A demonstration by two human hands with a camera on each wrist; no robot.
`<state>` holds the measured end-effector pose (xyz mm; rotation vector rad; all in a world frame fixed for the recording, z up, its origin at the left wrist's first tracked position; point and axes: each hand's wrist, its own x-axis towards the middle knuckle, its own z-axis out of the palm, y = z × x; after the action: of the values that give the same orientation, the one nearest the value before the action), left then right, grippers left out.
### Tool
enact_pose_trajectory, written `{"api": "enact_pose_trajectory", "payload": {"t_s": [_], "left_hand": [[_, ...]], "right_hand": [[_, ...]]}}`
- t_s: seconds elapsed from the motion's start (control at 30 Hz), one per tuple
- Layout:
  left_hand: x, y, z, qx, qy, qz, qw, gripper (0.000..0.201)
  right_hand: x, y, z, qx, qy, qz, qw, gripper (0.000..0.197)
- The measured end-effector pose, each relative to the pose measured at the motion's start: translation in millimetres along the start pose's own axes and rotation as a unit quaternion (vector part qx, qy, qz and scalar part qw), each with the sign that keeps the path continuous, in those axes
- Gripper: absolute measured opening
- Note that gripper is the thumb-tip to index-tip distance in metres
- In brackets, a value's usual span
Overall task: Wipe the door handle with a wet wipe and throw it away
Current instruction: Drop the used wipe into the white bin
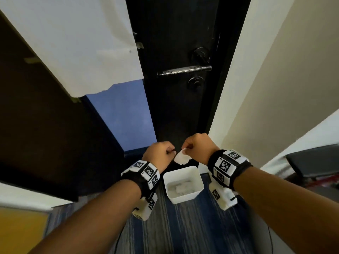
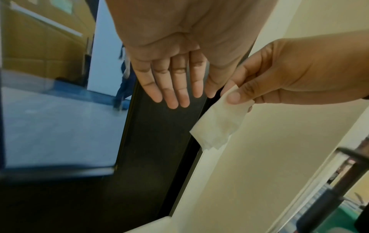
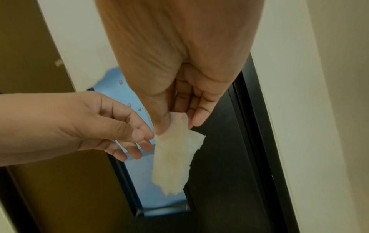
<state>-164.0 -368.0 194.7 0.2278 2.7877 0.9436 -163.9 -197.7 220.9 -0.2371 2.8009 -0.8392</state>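
A small crumpled white wet wipe (image 1: 181, 158) hangs low in front of the black door, just above a white bin (image 1: 200, 178) on the floor. My right hand (image 1: 185, 149) pinches the wipe's top corner between thumb and fingers; the left wrist view shows the right hand (image 2: 233, 95) holding the wipe (image 2: 217, 126), and in the right wrist view the wipe (image 3: 173, 157) dangles below my right hand (image 3: 176, 120). My left hand (image 1: 171, 152) is beside it, fingers mostly straight (image 2: 179, 97), fingertips (image 3: 143, 138) at the wipe's edge without gripping it. The silver lever door handle (image 1: 183, 70) is well above both hands.
The bin holds several used white wipes (image 1: 180, 186). The black door (image 1: 174, 33) stands between a white wall (image 1: 238, 88) on the right and a glass panel partly covered with white paper (image 1: 82, 43) on the left. Blue striped carpet (image 1: 183, 226) lies underfoot.
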Motion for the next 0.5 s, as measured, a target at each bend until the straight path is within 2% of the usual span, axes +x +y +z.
{"api": "enact_pose_trajectory", "payload": {"t_s": [0.17,0.37,0.5], "left_hand": [[14,-65,84,0.023,-0.018,-0.034,0.999,0.010],[31,-137,179,0.039,-0.039,-0.056,0.997,0.017],[42,-179,225,0.065,-0.053,-0.056,0.995,0.022]], "right_hand": [[29,73,90,-0.025,-0.049,0.037,0.998,0.014],[62,152,199,-0.043,-0.083,0.060,0.994,0.025],[80,187,258,-0.073,-0.098,0.063,0.990,0.027]]}}
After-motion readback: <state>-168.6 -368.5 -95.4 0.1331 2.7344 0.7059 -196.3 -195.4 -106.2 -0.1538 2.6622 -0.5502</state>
